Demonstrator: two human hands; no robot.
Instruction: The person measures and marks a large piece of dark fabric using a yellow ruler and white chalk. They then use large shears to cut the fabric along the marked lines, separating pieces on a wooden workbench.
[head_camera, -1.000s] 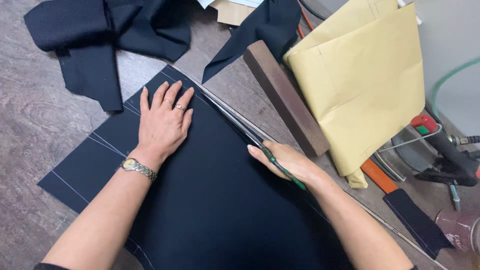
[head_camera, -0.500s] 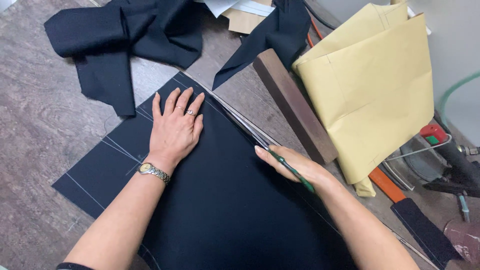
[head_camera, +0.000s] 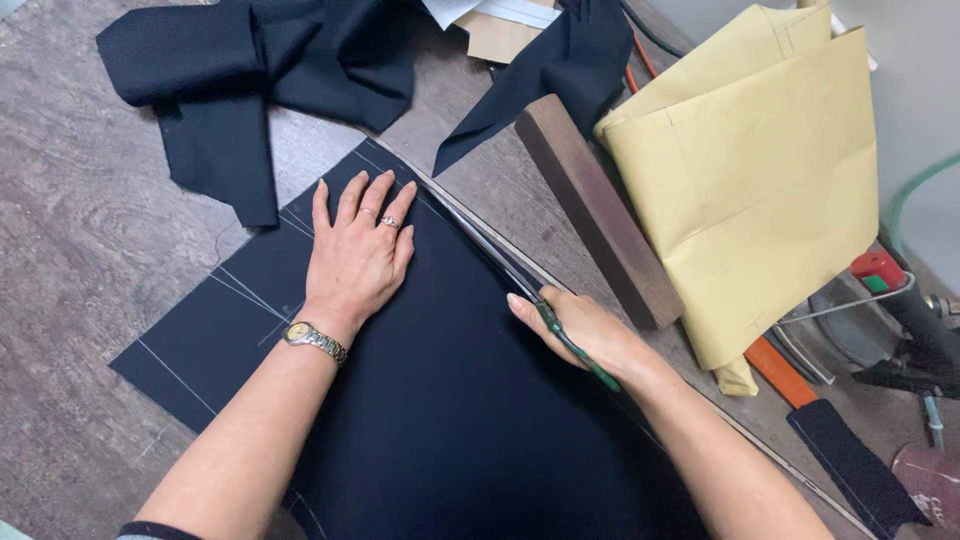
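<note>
A large piece of dark navy fabric (head_camera: 450, 400) marked with white chalk lines lies flat on the wooden table. My left hand (head_camera: 355, 255) presses flat on it, fingers spread, with rings and a wristwatch showing. At the fabric's right edge my right hand (head_camera: 580, 330) grips green-handled scissors (head_camera: 570, 345). Their long blades (head_camera: 480, 245) run along that edge toward the far corner.
Loose dark fabric pieces (head_camera: 250, 80) lie at the back left, and another (head_camera: 560, 70) at the back centre. A dark wooden block (head_camera: 595, 205) lies beside folded yellow paper (head_camera: 760, 180). Tools, an orange strip (head_camera: 780, 372) and a green hose (head_camera: 910, 195) crowd the right side.
The view has shifted slightly. My left hand stays flat on the fabric, and my right hand with the scissors keeps its place along the fabric's right edge.
</note>
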